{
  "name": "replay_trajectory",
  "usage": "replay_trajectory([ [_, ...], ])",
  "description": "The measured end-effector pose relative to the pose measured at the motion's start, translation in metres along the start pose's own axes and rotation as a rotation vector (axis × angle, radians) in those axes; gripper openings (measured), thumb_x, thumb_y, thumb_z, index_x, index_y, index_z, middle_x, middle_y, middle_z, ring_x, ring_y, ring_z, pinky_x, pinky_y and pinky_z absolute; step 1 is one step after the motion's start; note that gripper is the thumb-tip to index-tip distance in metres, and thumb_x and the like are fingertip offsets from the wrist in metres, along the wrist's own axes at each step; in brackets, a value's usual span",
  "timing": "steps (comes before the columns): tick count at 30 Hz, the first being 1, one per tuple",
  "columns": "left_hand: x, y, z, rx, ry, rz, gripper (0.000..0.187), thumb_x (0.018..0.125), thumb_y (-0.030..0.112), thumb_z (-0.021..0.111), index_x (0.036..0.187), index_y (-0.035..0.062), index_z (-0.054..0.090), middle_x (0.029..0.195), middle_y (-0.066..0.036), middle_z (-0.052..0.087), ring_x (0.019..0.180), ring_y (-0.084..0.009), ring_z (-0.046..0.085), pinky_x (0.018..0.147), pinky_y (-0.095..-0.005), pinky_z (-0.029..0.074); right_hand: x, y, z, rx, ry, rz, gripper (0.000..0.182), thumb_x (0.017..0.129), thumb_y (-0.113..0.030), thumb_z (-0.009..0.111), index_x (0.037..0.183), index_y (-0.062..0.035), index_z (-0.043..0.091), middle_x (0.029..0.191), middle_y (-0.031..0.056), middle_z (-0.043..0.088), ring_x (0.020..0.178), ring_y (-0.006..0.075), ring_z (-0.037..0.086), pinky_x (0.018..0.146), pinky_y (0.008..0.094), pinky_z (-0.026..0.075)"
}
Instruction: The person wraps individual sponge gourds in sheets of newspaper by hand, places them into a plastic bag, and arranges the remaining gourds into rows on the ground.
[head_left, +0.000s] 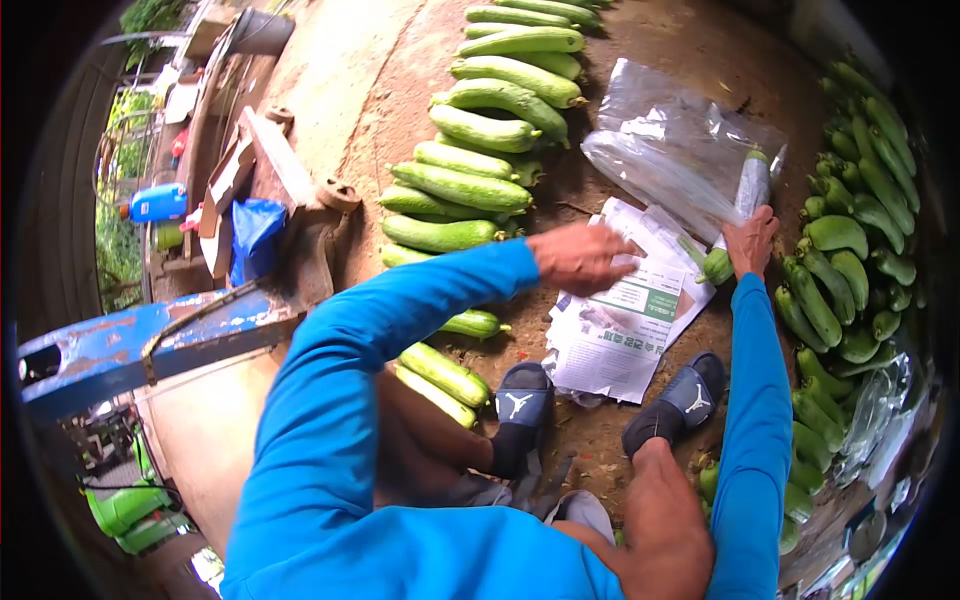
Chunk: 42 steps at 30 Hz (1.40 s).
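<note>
A long green gourd (717, 266), with a greyish wrap (754, 186) around its middle and both green ends showing, lies at the right of the papers. My right hand (752, 240) is closed over it near its lower part. Over the printed paper sheets (606, 352), my left hand (585, 257) has its fingers stretched out, slightly blurred, holding nothing. Clear plastic bags (668, 160) lie flat beyond the papers, beside the wrapped gourd.
A long row of green gourds (460, 187) runs along the ground on the left. More gourds (838, 235) are heaped on the right, near crumpled plastic (880, 415). My sandalled feet flank the papers. A blue metal beam (95, 350) juts in from the left.
</note>
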<state>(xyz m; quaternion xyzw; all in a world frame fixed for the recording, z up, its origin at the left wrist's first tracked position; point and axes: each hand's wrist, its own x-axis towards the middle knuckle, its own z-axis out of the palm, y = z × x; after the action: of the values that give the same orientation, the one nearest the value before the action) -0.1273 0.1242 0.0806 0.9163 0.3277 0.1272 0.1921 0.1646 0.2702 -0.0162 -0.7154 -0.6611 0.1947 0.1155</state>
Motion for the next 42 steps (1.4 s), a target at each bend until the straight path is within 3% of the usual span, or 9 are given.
replay_trajectory([
  [1,-0.023,0.022,-0.01,0.057,0.065,0.139,0.03,0.09,0.018,0.066,0.113,0.0002,0.064,0.1,-0.017,0.066,0.09,-0.0324,0.067,0.076,-0.0449,0.058,0.004,0.002,0.002,-0.002,-0.007,-0.024,0.064,0.075,-0.028,0.08,0.118,-0.006,0.04,0.127,0.024,0.046,0.111,0.053,0.058,0.092,0.06,0.052],
  [4,-0.092,0.055,-0.013,-0.066,-0.396,0.053,0.031,0.077,0.027,0.07,0.1,0.0065,0.065,0.095,-0.01,0.063,0.096,-0.0263,0.062,0.08,-0.0442,0.05,0.019,0.017,0.01,-0.009,0.039,-0.065,0.064,0.074,-0.029,0.079,0.118,-0.0047,0.04,0.128,0.0246,0.046,0.116,0.0506,0.055,0.095,0.0591,0.05],
  [7,-0.139,0.05,-0.028,-0.067,-0.378,-0.109,0.018,0.078,0.027,0.067,0.086,0.0117,0.061,0.088,-0.008,0.063,0.09,-0.0286,0.065,0.077,-0.0441,0.051,0.026,0.026,0.014,-0.063,0.08,-0.101,0.058,0.074,-0.029,0.075,0.117,-0.0062,0.043,0.123,0.0251,0.049,0.118,0.0498,0.054,0.096,0.0577,0.05],
  [14,-0.221,0.069,-0.088,-0.141,-0.021,-0.685,0.026,0.09,0.024,0.065,0.109,0.0058,0.062,0.098,-0.016,0.062,0.094,-0.0372,0.062,0.085,-0.0468,0.051,0.022,0.01,-0.004,-0.173,-0.092,-0.17,0.073,0.074,-0.043,0.081,0.125,-0.0055,0.045,0.127,0.0257,0.048,0.121,0.047,0.053,0.098,0.0555,0.049],
  [21,-0.282,0.004,-0.08,0.156,0.135,-0.977,0.05,0.093,0.027,0.062,0.137,0.0078,0.051,0.122,-0.022,0.056,0.115,-0.0397,0.055,0.098,-0.0489,0.046,-0.023,-0.011,-0.068,-0.241,-0.138,-0.879,0.076,0.076,-0.045,0.078,0.136,-0.0041,0.051,0.14,0.0256,0.049,0.128,0.0446,0.049,0.106,0.0513,0.043],
  [26,-0.257,-0.062,-0.074,0.463,0.122,-0.905,0.073,0.083,0.034,0.066,0.15,0.0157,0.042,0.138,-0.021,0.052,0.123,-0.042,0.052,0.103,-0.0531,0.045,-0.143,-0.055,-0.088,-0.301,-0.728,-0.909,0.074,0.077,-0.037,0.075,0.136,-0.0012,0.048,0.137,0.0257,0.05,0.123,0.0433,0.053,0.103,0.0479,0.046],
  [28,-0.25,-0.08,-0.067,0.556,-0.048,-0.928,0.081,0.082,0.036,0.07,0.154,0.0208,0.037,0.143,-0.02,0.047,0.127,-0.0416,0.048,0.105,-0.0548,0.041,-0.189,-0.041,-0.063,-0.243,-0.756,-0.916,0.076,0.077,-0.039,0.075,0.137,-0.0019,0.045,0.137,0.0237,0.048,0.116,0.0442,0.056,0.094,0.0471,0.051],
  [34,-0.256,-0.107,-0.048,0.569,0.002,-0.836,0.082,0.078,0.039,0.072,0.151,0.0202,0.039,0.137,-0.017,0.048,0.124,-0.0402,0.048,0.098,-0.0548,0.041,-0.297,-0.036,-0.008,-0.424,-0.695,-0.771,0.092,0.072,-0.043,0.08,0.146,-0.0039,0.041,0.148,0.0194,0.041,0.124,0.043,0.05,0.091,0.0497,0.054],
  [42,-0.253,-0.127,-0.051,0.567,0.016,-0.711,0.07,0.079,0.046,0.069,0.136,0.0123,0.049,0.128,-0.014,0.056,0.119,-0.0383,0.052,0.094,-0.0543,0.044,-0.335,-0.015,0.017,-0.273,-0.499,-0.675,0.091,0.078,-0.038,0.079,0.152,-0.0069,0.037,0.155,0.0099,0.036,0.135,0.0402,0.039,0.095,0.0498,0.046],
])
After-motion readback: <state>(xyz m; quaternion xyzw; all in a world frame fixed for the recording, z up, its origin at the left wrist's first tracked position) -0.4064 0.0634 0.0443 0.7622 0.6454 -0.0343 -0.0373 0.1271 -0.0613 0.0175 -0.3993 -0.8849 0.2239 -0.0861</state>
